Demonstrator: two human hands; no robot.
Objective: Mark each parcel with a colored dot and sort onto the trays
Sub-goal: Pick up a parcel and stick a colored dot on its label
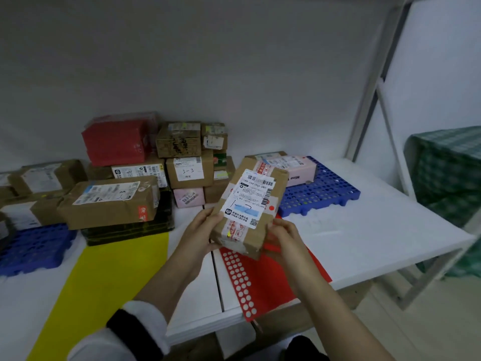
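Brown cardboard parcel is hovering above the red dot-sticker sheet, left hand and right hand clamping its near end. Red round dot is already sitting on it. Blue perforated plastic tray beyond the sheet is waiting, and so are the stacked cardboard boxes.

- The parcel hid most fingers of the left hand and right hand.
- It covered the red sticker sheet's far end and part of the right blue tray's left side.
- The left blue tray was cut off at the left edge, under stacked parcels.
- The label's small print was unreadable.
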